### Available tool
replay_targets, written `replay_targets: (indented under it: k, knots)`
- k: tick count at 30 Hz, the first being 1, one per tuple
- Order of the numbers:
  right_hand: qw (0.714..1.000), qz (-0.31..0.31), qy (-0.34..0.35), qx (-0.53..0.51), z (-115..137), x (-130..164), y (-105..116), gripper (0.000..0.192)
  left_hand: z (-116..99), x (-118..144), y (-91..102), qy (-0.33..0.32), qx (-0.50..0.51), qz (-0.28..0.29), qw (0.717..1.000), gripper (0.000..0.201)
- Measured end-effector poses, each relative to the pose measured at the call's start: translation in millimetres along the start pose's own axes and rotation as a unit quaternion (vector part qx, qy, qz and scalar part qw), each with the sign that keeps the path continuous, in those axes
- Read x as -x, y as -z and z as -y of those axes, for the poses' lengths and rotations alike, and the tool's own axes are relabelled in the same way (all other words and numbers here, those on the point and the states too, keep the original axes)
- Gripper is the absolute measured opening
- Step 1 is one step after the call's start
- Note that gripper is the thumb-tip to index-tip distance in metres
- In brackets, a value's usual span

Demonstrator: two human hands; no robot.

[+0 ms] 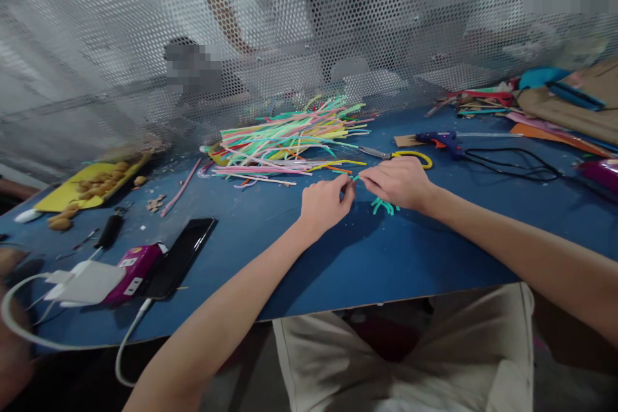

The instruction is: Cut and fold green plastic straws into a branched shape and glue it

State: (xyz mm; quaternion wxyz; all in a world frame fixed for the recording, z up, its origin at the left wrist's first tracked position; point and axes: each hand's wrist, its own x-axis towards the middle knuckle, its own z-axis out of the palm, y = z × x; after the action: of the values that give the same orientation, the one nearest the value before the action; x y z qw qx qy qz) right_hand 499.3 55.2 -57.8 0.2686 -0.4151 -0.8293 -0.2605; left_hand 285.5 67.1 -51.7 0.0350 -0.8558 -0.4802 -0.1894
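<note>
My left hand (327,203) and my right hand (400,184) meet over the blue table, their fingers pinched close together. Between the fingertips shows a short stretch of green pipe cleaner (356,178), with both hands closed on it. Several bent green pipe cleaner pieces (383,206) stick out below my right hand; whether they join the held piece is hidden. Just beyond my right hand lie scissors with yellow handles (425,158). A big loose pile of pastel pipe cleaners (290,135) spreads behind my hands.
A blue glue gun (451,141) with a black cord lies at right. On the left are a phone (181,257), a purple power strip (138,270), a white charger (94,282) and a yellow tray (58,190) of brown lumps. Perforated metal mesh (290,32) stands behind. Another person's arm (14,309) shows far left.
</note>
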Motion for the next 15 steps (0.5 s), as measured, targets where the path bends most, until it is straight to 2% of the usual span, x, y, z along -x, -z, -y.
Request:
replay_targets:
  k: [5, 9, 10, 12, 14, 15]
  knots:
    - [1.000, 0.006, -0.022, 0.007, 0.6, -0.6, 1.2, 0.035, 6.2, -2.3, -1.4, 0.001, 0.003, -0.010, 1.000, 0.031]
    - [0.994, 0.038, -0.096, -0.036, -10.6, -1.6, 9.4, 0.027, 25.2, -9.5, -6.8, -0.001, 0.029, -0.025, 0.999, 0.030]
    - [0.990, 0.061, -0.103, -0.071, -17.4, -1.5, 13.3, 0.024, 31.8, -12.7, -9.0, -0.006, 0.039, -0.033, 0.999, 0.028]
    - [0.974, 0.143, -0.072, -0.163, -34.7, -0.4, 21.6, 0.024, 45.7, -19.7, -14.9, -0.023, 0.049, -0.055, 0.997, 0.028]
    - [0.945, 0.233, -0.026, -0.226, -52.6, 1.9, 27.3, 0.028, 58.4, -26.3, -22.8, -0.047, 0.047, -0.050, 0.997, 0.027]
    - [0.935, 0.257, -0.021, -0.244, -59.9, 3.2, 28.5, 0.030, 63.6, -29.0, -27.1, -0.051, 0.043, -0.041, 0.997, 0.026]
